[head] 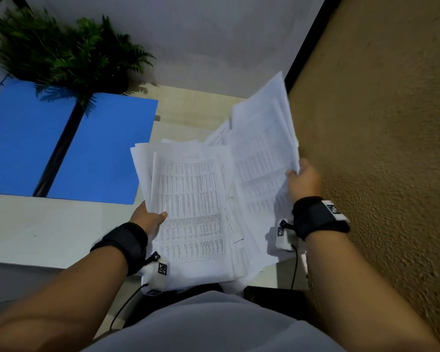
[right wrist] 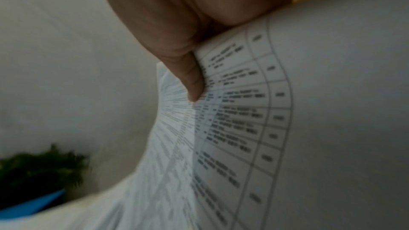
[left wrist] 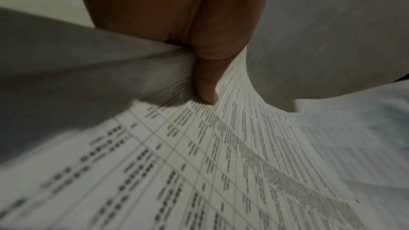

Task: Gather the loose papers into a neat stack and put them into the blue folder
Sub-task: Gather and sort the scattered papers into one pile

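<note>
Left hand point(head: 150, 219) and right hand point(head: 304, 181) each pinch uneven papers point(head: 193, 199) — held up for squaring — blue folder point(head: 99, 148) lies open alongside.

Black wristbands point(head: 123, 243) carry white marker-tagged cameras point(head: 156, 275) with thin black cables point(head: 123, 307); grey shirt point(head: 208, 323)

I hold the papers point(head: 196, 199) up in front of me over the table point(head: 48, 232), my left hand point(head: 150, 219) at their left edge and my right hand point(head: 302, 181) at their right edge. The folder point(head: 99, 148) lies open on the table to the left of the papers, with the plant point(head: 61, 52) behind it. A wall point(head: 379, 148) stands close on my right.
</note>
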